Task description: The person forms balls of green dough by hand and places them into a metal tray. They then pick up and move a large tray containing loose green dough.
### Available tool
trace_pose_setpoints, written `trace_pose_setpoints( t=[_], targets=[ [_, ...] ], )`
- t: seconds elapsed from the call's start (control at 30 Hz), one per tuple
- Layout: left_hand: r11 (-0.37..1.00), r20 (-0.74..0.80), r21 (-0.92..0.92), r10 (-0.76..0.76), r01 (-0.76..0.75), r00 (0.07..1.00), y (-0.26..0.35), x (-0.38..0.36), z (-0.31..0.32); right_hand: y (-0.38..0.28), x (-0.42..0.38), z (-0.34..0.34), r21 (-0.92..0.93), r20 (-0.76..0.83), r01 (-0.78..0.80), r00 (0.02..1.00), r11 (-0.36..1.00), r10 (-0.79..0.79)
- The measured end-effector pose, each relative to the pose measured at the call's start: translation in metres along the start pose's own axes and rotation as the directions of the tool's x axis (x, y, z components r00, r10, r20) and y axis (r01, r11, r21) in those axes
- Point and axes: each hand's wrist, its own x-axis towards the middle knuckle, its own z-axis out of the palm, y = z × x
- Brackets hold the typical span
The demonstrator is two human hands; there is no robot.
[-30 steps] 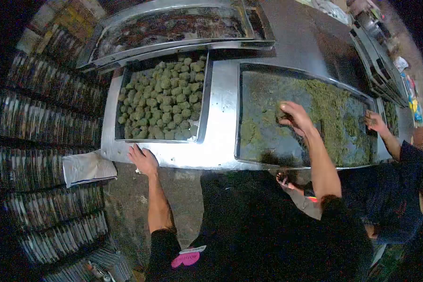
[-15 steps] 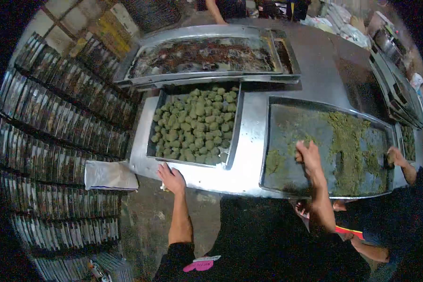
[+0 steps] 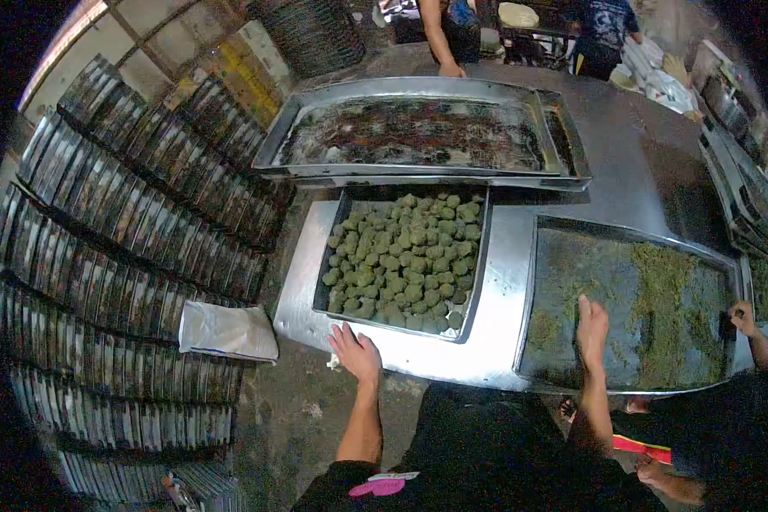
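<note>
At the table's front edge, my left hand (image 3: 356, 352) lies flat with its fingers spread, just below a deep tray (image 3: 479, 282) heaped with round green balls (image 3: 410, 256). It holds nothing. My right hand (image 3: 592, 328) is over the left part of a wide shallow tray (image 3: 529, 294), which has crumbly green material (image 3: 664, 307) spread over it. The fingers of that hand are curled together, and whatever they may hold is hidden.
Behind the balls stands a long tray (image 3: 273, 154) with brown residue. Racks of stacked trays (image 3: 136, 230) and a white bag (image 3: 229, 331) are at left. A co-worker's hand (image 3: 742, 317) is at the right tray's edge; another person's hand (image 3: 452, 70) is at the back.
The whole view has shifted, so the table and trays appear lower and farther right. My right hand has turned more upright over the tray. My left hand stays at the table edge.
</note>
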Motion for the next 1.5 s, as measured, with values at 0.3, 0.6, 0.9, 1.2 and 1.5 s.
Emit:
trace_pose_setpoints(
  t=[0.3,0.6,0.9,1.2,1.5],
  targets=[
    [0.999,-0.033,-0.035,0.036,-0.038,0.999,-0.011,-0.002,0.010,-0.001,0.009,-0.022,0.667,0.464,-0.437,0.877,0.604,0.122],
    [0.999,-0.040,-0.041,0.008,-0.010,0.999,-0.003,-0.004,0.004,0.026,0.021,-0.042,0.440,0.243,-0.211,0.964,0.873,0.110],
    [1.000,-0.054,-0.024,0.008,-0.009,0.999,-0.002,-0.005,0.004,0.035,0.021,-0.054,0.778,0.572,-0.571,0.816,0.262,0.081],
    [0.998,-0.070,-0.057,0.012,-0.016,0.998,-0.002,-0.004,0.005,0.022,0.030,-0.034,0.761,0.530,-0.560,0.828,0.327,0.185],
    [0.997,-0.010,-0.078,-0.015,0.014,1.000,0.001,-0.002,0.001,0.028,0.037,-0.026,0.836,0.549,-0.543,0.824,-0.077,0.140]
  ],
)
